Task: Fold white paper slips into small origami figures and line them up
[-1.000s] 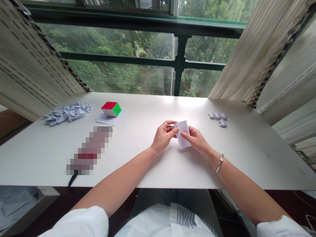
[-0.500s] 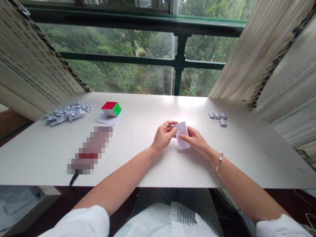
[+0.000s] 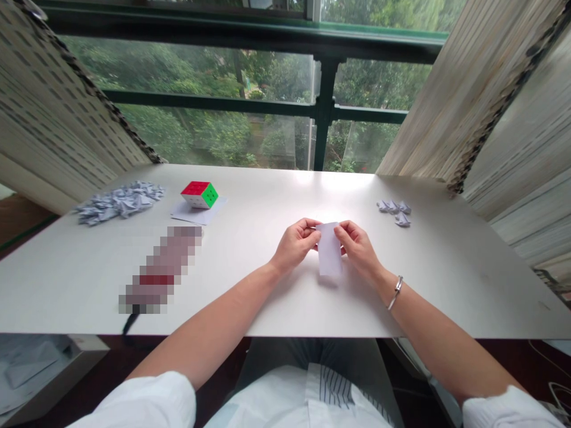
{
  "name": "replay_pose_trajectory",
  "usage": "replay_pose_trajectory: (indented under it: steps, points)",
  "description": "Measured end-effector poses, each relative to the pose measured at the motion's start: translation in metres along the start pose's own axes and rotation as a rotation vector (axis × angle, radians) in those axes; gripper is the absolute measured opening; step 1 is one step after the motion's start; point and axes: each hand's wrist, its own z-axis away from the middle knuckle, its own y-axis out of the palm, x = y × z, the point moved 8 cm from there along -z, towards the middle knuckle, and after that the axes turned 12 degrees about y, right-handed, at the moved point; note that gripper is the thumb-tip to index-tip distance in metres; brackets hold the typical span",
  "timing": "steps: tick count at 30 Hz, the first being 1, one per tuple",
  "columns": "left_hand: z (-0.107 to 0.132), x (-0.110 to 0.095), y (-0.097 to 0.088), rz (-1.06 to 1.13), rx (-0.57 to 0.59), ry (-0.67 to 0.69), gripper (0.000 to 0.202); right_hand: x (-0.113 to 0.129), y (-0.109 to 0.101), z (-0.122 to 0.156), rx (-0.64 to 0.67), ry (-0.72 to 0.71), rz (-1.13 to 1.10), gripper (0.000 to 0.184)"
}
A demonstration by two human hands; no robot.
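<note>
A small white piece of paper (image 3: 329, 252), a narrow rectangle, is held upright just above the table between both hands. My left hand (image 3: 297, 242) is closed, pinching its upper left edge between thumb and fingers. On the other side, my right hand (image 3: 355, 242) pinches the upper right edge, its thumb on the near face. The lower part of the paper hangs free. Whether it is folded into layers, I cannot make out. A silver bracelet (image 3: 395, 292) circles my right wrist.
On the white table (image 3: 250, 297), folded paper pieces (image 3: 120, 203) lie heaped at the far left, beside a puzzle cube (image 3: 199, 195) on white paper sheets (image 3: 178, 212). A blurred-out long object (image 3: 163, 270) lies nearer. Several folded pieces (image 3: 395, 209) sit at right. Behind stands a window (image 3: 328, 107).
My right hand has moved up to the paper's upper right edge; its thumb lay across the middle before. The paper now hangs straighter and slightly lower. My left hand keeps its pinch.
</note>
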Motion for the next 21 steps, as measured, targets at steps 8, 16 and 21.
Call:
replay_pose_trajectory:
  steps: [8,16,21]
  points:
    - [0.0003,0.0032,-0.0005,0.000,-0.003,-0.013,0.029,-0.0002,-0.0031,-0.0007,-0.014,-0.018,-0.024,0.039]
    - [-0.0002,0.0042,-0.0037,-0.016,-0.037,0.002,0.033,0.0011,-0.0017,-0.0003,-0.015,-0.029,-0.020,0.037]
    - [-0.0005,0.0036,-0.0052,-0.015,-0.062,0.023,0.033,0.0003,-0.0025,-0.0005,-0.005,-0.044,-0.031,0.036]
